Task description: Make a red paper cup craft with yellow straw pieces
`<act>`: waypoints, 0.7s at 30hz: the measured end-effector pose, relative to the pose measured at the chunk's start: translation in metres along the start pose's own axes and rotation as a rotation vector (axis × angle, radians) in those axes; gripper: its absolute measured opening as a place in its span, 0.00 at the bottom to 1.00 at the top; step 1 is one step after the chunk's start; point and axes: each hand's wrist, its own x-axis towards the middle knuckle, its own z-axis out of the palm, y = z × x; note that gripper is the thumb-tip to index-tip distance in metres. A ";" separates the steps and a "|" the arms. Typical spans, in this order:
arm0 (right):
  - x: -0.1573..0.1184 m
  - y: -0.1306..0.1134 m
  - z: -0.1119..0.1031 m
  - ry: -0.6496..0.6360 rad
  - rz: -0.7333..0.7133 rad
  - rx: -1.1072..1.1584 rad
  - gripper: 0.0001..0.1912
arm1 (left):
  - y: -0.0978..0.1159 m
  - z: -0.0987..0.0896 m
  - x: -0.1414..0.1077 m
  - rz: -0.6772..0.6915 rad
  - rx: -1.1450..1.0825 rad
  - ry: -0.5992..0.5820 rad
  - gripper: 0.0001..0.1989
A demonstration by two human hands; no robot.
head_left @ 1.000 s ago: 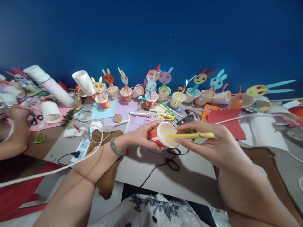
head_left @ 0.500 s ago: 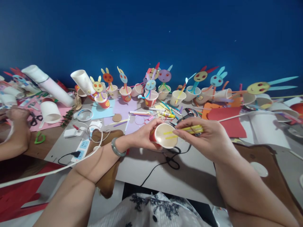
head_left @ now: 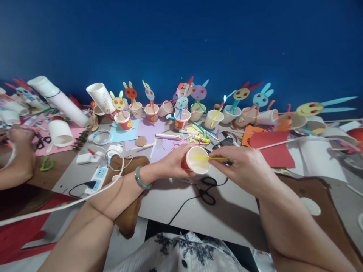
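Note:
My left hand [head_left: 176,163] is wrapped round a red and white paper cup [head_left: 199,166], its open mouth tilted toward me. Pinched in the fingers of my right hand [head_left: 241,164] are yellow strips [head_left: 202,158], whose ends reach over the mouth of the cup. How deep the ends go is hard to tell. Black scissors [head_left: 208,194] lie on the table just below the cup. Behind my hands are a yellow glue tube [head_left: 201,138] and a purple sheet [head_left: 167,145] with pens on it.
Cups with paper rabbit figures [head_left: 181,102] line the back. A power strip [head_left: 98,179] and white cable [head_left: 68,204] lie at left, red paper [head_left: 272,148] at right. Another person's hand [head_left: 21,141] is at far left, near a fallen cup [head_left: 61,133].
My right hand has turned slightly, and the yellow strips, spread apart before, now look lined up and nearly level. The cup has tilted a little and moved slightly up.

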 end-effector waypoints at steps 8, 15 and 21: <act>0.001 -0.014 0.001 0.084 -0.091 -0.013 0.08 | 0.000 0.000 -0.002 -0.006 -0.054 0.021 0.39; -0.001 -0.023 0.008 0.226 -0.141 -0.087 0.08 | 0.006 -0.001 -0.003 -0.031 -0.123 0.009 0.45; -0.004 -0.032 0.007 0.308 -0.212 -0.156 0.07 | 0.012 -0.001 -0.006 -0.081 -0.200 -0.006 0.43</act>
